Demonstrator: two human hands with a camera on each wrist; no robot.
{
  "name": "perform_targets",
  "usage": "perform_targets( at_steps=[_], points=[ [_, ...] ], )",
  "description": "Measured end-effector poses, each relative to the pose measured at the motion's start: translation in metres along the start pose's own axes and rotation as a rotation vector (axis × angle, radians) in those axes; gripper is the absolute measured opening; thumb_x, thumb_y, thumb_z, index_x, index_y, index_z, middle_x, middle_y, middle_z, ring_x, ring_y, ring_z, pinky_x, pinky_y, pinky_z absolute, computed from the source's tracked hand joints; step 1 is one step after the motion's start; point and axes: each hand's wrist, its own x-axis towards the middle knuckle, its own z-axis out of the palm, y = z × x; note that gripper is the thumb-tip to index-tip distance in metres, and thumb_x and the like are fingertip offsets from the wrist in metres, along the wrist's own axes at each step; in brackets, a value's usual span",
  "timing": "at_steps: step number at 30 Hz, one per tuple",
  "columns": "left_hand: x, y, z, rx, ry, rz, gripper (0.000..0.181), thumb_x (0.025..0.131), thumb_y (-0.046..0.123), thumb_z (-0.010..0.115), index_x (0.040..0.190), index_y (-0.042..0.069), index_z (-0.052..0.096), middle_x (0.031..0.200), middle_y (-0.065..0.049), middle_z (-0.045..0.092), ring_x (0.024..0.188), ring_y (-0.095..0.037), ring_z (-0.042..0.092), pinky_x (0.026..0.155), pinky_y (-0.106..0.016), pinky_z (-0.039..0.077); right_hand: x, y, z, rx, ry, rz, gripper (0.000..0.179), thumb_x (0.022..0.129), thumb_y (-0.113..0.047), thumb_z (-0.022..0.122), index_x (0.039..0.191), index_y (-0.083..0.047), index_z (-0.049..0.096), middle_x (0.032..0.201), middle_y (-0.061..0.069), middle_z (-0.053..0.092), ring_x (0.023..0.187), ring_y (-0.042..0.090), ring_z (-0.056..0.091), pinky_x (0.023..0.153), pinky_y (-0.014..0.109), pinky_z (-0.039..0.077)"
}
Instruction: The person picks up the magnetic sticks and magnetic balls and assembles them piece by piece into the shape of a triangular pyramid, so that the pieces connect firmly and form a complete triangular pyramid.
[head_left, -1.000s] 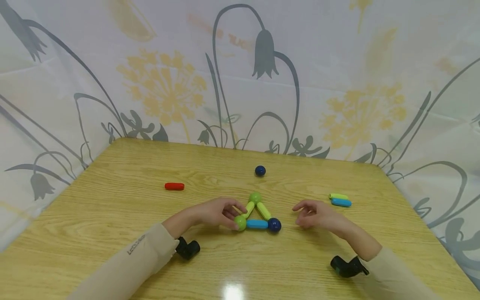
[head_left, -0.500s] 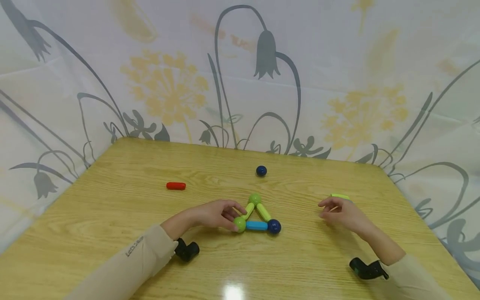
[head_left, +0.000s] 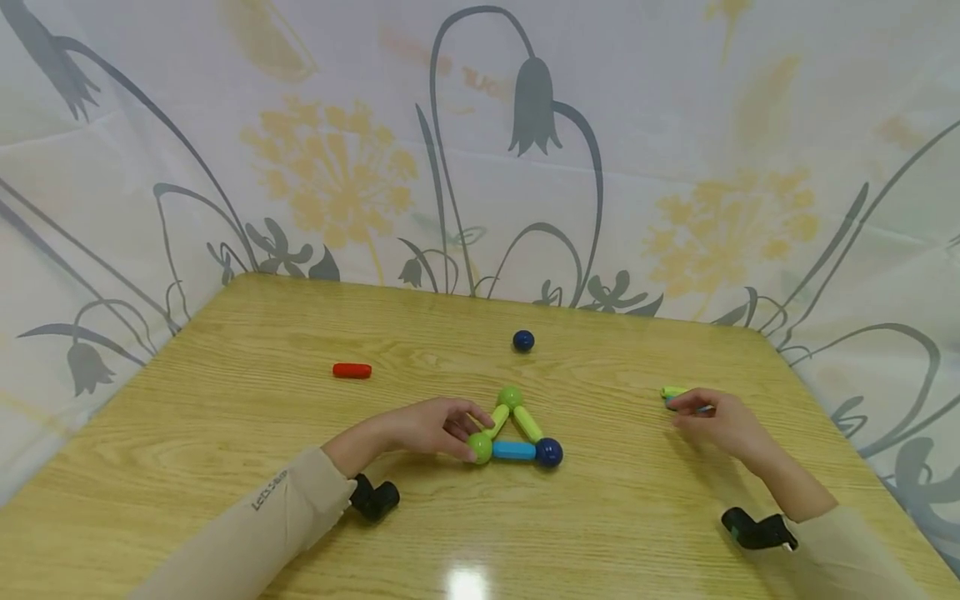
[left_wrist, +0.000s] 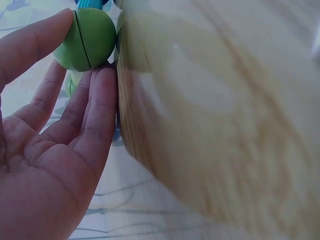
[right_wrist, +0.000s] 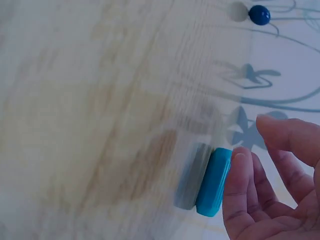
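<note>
Lower centre, your ball-and-rod triangle (head_left: 528,423) looks joined, left hand (head_left: 441,428) pinching its lower-left glossy green ball (head_left: 483,447); mid-right, your right hand (head_left: 722,425), fingers apart, flanks a loose blue rod (right_wrist: 214,182).

In the head view the right hand (head_left: 726,425) hides much of the loose blue rod (right_wrist: 214,182) and part of the yellow-green rod (head_left: 672,392) beside it. Lettering (head_left: 270,490) on the left sleeve (head_left: 232,537), itself cut off below, is too small to read. In the left wrist view the top edge crops the joined blue rod (left_wrist: 90,4), and the desk (left_wrist: 215,110) is blurred.
</note>
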Motion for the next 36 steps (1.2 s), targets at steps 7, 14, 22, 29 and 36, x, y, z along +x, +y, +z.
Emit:
perform_targets(
  at_steps=[7, 14, 22, 29, 36],
  points=[
    [0.003, 0.003, 0.0, 0.008, 0.007, -0.026, 0.04, 0.084, 0.01, 0.07, 0.122, 0.014, 0.057, 0.114, -0.004, 0.057, 0.107, -0.021, 0.054, 0.091, -0.036, 0.044, 0.004, 0.004, -0.007, -0.07, 0.041, 0.027, 0.032, 0.09, -0.016, 0.063, 0.112, 0.007, 0.059, 0.105, 0.022, 0.057, 0.089, 0.032, 0.059, 0.066, 0.034, 0.048],
    [0.003, 0.002, 0.002, 0.012, 0.006, -0.03, 0.039, 0.085, 0.011, 0.07, 0.122, 0.014, 0.057, 0.115, -0.003, 0.057, 0.108, -0.021, 0.054, 0.091, -0.036, 0.043, 0.008, 0.014, -0.011, -0.09, 0.036, 0.053, 0.035, 0.09, -0.014, 0.061, 0.115, 0.011, 0.056, 0.113, 0.031, 0.051, 0.092, 0.037, 0.057, 0.066, 0.035, 0.049],
    [0.003, 0.003, 0.002, 0.028, 0.005, -0.016, 0.04, 0.085, 0.011, 0.07, 0.122, 0.014, 0.056, 0.115, -0.004, 0.057, 0.108, -0.022, 0.054, 0.091, -0.036, 0.044, 0.009, 0.016, -0.016, -0.198, -0.005, 0.072, 0.034, 0.088, -0.016, 0.065, 0.11, 0.009, 0.062, 0.108, 0.031, 0.051, 0.089, 0.038, 0.054, 0.066, 0.04, 0.047],
    [0.003, 0.003, 0.001, 0.029, 0.003, -0.014, 0.04, 0.085, 0.011, 0.069, 0.123, 0.014, 0.056, 0.116, -0.004, 0.057, 0.109, -0.022, 0.054, 0.092, -0.037, 0.043, 0.006, 0.014, -0.016, -0.224, -0.034, 0.041, 0.028, 0.083, -0.007, 0.068, 0.104, 0.01, 0.064, 0.099, 0.024, 0.056, 0.082, 0.031, 0.054, 0.062, 0.036, 0.045],
    [0.001, 0.003, 0.0, 0.029, 0.008, -0.008, 0.041, 0.085, 0.011, 0.069, 0.123, 0.013, 0.056, 0.116, -0.004, 0.057, 0.108, -0.022, 0.053, 0.092, -0.037, 0.043, 0.004, 0.007, -0.006, -0.202, -0.053, 0.006, 0.025, 0.083, -0.009, 0.07, 0.102, 0.007, 0.067, 0.094, 0.014, 0.057, 0.077, 0.022, 0.052, 0.061, 0.034, 0.044]
  ],
)
